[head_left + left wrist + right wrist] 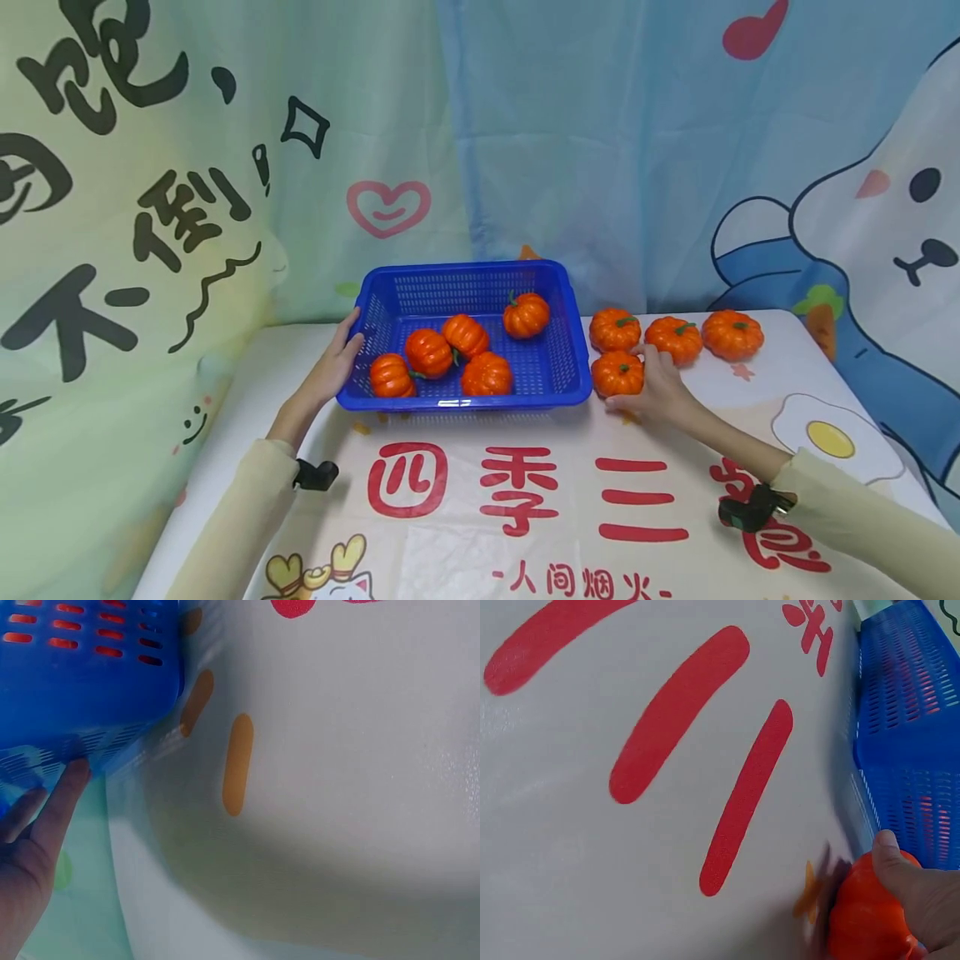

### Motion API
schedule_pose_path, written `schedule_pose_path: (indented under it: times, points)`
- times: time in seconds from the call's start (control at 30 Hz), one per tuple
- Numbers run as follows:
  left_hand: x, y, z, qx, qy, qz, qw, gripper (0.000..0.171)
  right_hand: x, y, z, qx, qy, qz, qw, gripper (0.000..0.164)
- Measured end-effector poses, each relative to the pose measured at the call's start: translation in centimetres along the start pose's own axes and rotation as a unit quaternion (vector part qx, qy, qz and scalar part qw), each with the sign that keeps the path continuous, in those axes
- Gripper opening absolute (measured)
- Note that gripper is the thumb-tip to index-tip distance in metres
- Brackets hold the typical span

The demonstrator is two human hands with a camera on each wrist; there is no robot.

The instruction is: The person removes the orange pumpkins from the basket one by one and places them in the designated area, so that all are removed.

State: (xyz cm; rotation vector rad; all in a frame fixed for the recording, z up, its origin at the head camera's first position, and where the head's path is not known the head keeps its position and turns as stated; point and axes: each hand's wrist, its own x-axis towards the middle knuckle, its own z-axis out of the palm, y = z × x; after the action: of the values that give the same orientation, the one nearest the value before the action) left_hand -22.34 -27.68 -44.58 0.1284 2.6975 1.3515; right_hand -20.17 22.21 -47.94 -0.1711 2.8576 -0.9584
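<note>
A blue plastic basket (465,403) with perforated walls holds several small orange pumpkins, one of them a pumpkin (527,316) at the back right. My left hand (337,364) rests against the basket's left side, and in the left wrist view its extended fingers (66,799) touch the blue wall. Just right of the basket, my right hand (660,392) holds a pumpkin (617,373), thumb on its near side and fingers over its far right. The right wrist view shows the thumb (891,859) pressed on that pumpkin's orange skin.
Behind the held pumpkin sit three more: a left pumpkin (614,330), a middle pumpkin (674,340) and a right pumpkin (732,334). The printed cloth (570,500) covers the table. A printed curtain (525,125) hangs close behind the basket.
</note>
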Motion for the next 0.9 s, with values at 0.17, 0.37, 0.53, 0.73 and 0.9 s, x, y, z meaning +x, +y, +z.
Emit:
schedule_pose_path:
  times: [0.17,0.37,0.53,0.73,0.9]
  points:
    - [0.0,0.0,0.0,-0.001,-0.001,-0.004,1.0000,0.058,-0.3,-0.1,0.4,-0.016,0.008,-0.004,1.000,0.093]
    - [0.1,0.0,0.1,0.000,-0.002,-0.006,1.0000,0.058,-0.5,-0.1,0.5,-0.035,0.018,-0.010,0.999,0.091]
    - [0.0,0.2,0.1,-0.002,0.000,-0.001,1.0000,0.058,-0.4,-0.1,0.5,-0.045,0.018,-0.011,0.999,0.091]
    - [-0.8,1.9,-0.3,-0.016,-0.011,-0.003,0.9998,0.057,-1.0,-0.8,-0.4,-0.064,-0.001,-0.006,0.998,0.104]
    - [-1.8,4.0,-0.6,-0.018,-0.016,-0.002,0.9997,0.056,-2.4,-2.9,-2.8,-0.067,0.030,-0.052,0.996,0.104]
